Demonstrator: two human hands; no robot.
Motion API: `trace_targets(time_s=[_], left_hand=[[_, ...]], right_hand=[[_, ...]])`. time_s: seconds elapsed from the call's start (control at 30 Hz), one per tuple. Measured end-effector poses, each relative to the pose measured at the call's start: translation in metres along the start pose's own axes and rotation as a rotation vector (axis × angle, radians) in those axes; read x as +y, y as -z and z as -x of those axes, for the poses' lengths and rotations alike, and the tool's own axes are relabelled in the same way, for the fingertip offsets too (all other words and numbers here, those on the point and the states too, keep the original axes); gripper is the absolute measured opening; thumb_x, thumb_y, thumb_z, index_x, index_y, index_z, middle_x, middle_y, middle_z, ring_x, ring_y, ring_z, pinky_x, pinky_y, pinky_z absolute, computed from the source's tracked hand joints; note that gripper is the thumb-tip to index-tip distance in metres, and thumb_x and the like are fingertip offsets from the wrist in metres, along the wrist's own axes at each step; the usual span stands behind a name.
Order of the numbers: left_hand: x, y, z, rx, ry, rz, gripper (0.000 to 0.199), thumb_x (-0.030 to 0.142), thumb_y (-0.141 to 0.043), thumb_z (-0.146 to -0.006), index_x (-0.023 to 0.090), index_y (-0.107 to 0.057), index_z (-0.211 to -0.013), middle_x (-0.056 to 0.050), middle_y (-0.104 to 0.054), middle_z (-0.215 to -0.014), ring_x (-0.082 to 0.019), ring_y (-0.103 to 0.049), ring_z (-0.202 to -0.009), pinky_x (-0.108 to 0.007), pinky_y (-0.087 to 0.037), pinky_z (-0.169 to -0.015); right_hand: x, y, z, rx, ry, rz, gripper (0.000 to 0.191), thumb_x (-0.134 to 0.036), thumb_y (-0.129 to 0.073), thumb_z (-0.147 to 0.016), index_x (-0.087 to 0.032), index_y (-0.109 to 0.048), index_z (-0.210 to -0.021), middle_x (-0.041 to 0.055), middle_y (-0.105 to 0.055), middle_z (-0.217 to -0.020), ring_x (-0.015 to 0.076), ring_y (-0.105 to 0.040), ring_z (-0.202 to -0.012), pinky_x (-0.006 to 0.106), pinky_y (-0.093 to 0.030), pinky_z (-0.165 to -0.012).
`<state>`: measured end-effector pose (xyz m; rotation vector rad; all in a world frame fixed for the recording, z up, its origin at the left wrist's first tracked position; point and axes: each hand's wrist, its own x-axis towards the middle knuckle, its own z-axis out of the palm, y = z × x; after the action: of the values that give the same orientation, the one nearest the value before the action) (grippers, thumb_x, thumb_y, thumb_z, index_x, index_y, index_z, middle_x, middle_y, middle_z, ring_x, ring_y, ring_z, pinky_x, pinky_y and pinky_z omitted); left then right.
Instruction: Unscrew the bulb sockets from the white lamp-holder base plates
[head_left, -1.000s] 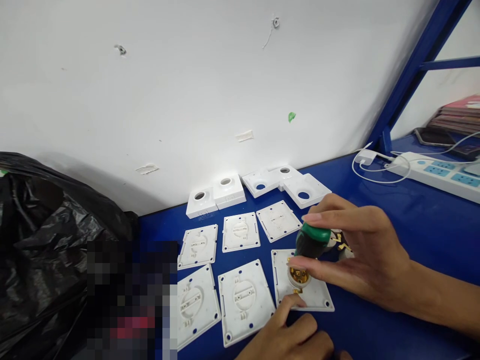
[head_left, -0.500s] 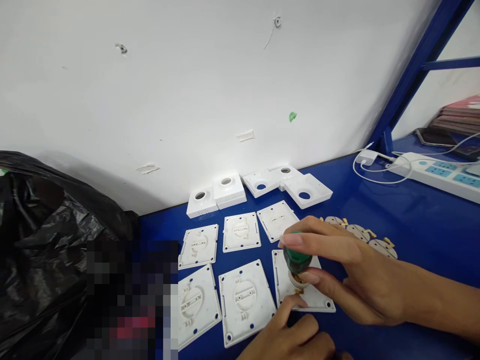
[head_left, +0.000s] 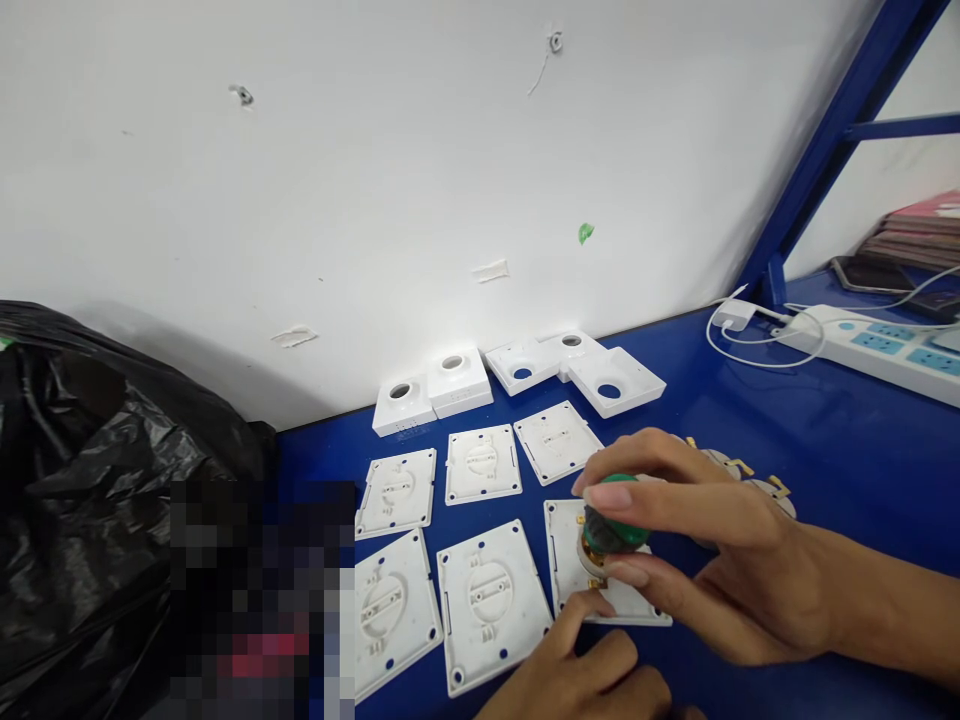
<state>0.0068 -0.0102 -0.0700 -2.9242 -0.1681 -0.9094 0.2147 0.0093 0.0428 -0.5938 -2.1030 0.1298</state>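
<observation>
My right hand [head_left: 697, 540] grips a green and black screwdriver handle [head_left: 616, 515] between thumb and fingers. The handle is over a round part with brass-coloured tabs [head_left: 591, 556], which sits on a white square plate [head_left: 562, 550]. The tool's tip is hidden. My left hand [head_left: 581, 665] has its index fingertip against the lower brass tab and plate, its other fingers curled. Left of this plate lie another square plate [head_left: 519, 590] and several more like it. Other round parts with brass tabs [head_left: 769, 492] are partly behind my right hand.
White covers with round holes [head_left: 465, 385] stand along the wall. A black plastic bag [head_left: 97, 480] is at the left. At the right are a power strip [head_left: 885, 350], white cables and a blue frame [head_left: 825, 140].
The screwdriver handle has tilted to the right, and my right hand has moved slightly right with it. More of the round part now shows. My left hand has stayed in place.
</observation>
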Motion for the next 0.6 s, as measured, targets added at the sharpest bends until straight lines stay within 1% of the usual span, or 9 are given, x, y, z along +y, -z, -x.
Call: trace_targets(time_s=[0.13,0.23,0.3,0.4,0.47,0.53,0.6], left_hand=[[0.0,0.004,-0.003,0.027,-0.01,0.001,0.034,0.016,-0.076,-0.103,0.018,-0.054,-0.077,0.01,-0.054,-0.074,-0.011,-0.041,-0.067,-0.039,-0.037,-0.11],[-0.002,0.005,-0.005,0.038,-0.012,-0.004,0.037,0.015,-0.076,-0.103,0.019,-0.052,-0.075,0.01,-0.054,-0.073,-0.011,-0.041,-0.066,-0.037,-0.039,-0.107],[-0.003,0.005,-0.006,0.034,-0.013,-0.003,0.037,0.016,-0.078,-0.102,0.019,-0.052,-0.075,0.011,-0.054,-0.072,-0.011,-0.042,-0.066,-0.036,-0.04,-0.106],[-0.002,0.007,-0.008,0.039,-0.001,-0.014,0.034,0.018,-0.078,-0.102,0.019,-0.054,-0.078,0.011,-0.056,-0.073,-0.01,-0.044,-0.066,-0.036,-0.04,-0.106],[-0.002,0.009,-0.01,0.043,0.011,-0.02,0.031,0.018,-0.075,-0.105,0.019,-0.055,-0.08,0.012,-0.056,-0.073,-0.01,-0.045,-0.066,-0.036,-0.041,-0.105],[-0.002,0.013,-0.012,0.057,0.01,-0.026,0.03,0.019,-0.072,-0.107,0.02,-0.056,-0.081,0.012,-0.055,-0.072,-0.009,-0.047,-0.065,-0.035,-0.042,-0.105],[-0.004,0.017,-0.013,0.037,-0.009,-0.029,0.031,0.02,-0.07,-0.108,0.02,-0.055,-0.081,0.012,-0.055,-0.073,-0.009,-0.05,-0.067,-0.035,-0.042,-0.105]], right_hand=[[0.002,-0.002,0.002,-0.018,-0.014,-0.047,0.04,-0.008,-0.052,-0.107,-0.015,-0.046,-0.146,0.0082,-0.066,-0.122,0.0175,-0.063,-0.11,0.029,-0.057,-0.08],[0.004,-0.004,0.002,-0.021,-0.019,-0.096,0.046,-0.005,-0.05,-0.106,-0.016,-0.044,-0.15,0.0081,-0.065,-0.119,0.0189,-0.063,-0.108,0.031,-0.058,-0.078],[0.004,-0.003,0.002,-0.022,-0.017,-0.115,0.046,-0.006,-0.048,-0.106,-0.016,-0.042,-0.151,0.008,-0.066,-0.116,0.0197,-0.064,-0.106,0.031,-0.059,-0.076],[0.003,0.0,0.0,-0.063,-0.023,-0.045,0.039,-0.012,-0.047,-0.11,-0.017,-0.045,-0.149,0.0094,-0.066,-0.118,0.0197,-0.068,-0.103,0.032,-0.061,-0.077],[0.002,0.002,-0.001,-0.089,-0.001,0.035,0.033,-0.017,-0.048,-0.113,-0.017,-0.048,-0.146,0.0091,-0.066,-0.116,0.0179,-0.069,-0.098,0.03,-0.061,-0.077],[0.001,0.003,-0.001,-0.084,0.03,0.099,0.027,-0.023,-0.05,-0.115,-0.018,-0.052,-0.141,0.0076,-0.066,-0.113,0.0161,-0.069,-0.092,0.028,-0.061,-0.075],[-0.001,0.003,-0.001,-0.079,0.042,0.146,0.024,-0.026,-0.051,-0.115,-0.02,-0.054,-0.138,0.0063,-0.066,-0.111,0.0154,-0.068,-0.09,0.027,-0.06,-0.072]])
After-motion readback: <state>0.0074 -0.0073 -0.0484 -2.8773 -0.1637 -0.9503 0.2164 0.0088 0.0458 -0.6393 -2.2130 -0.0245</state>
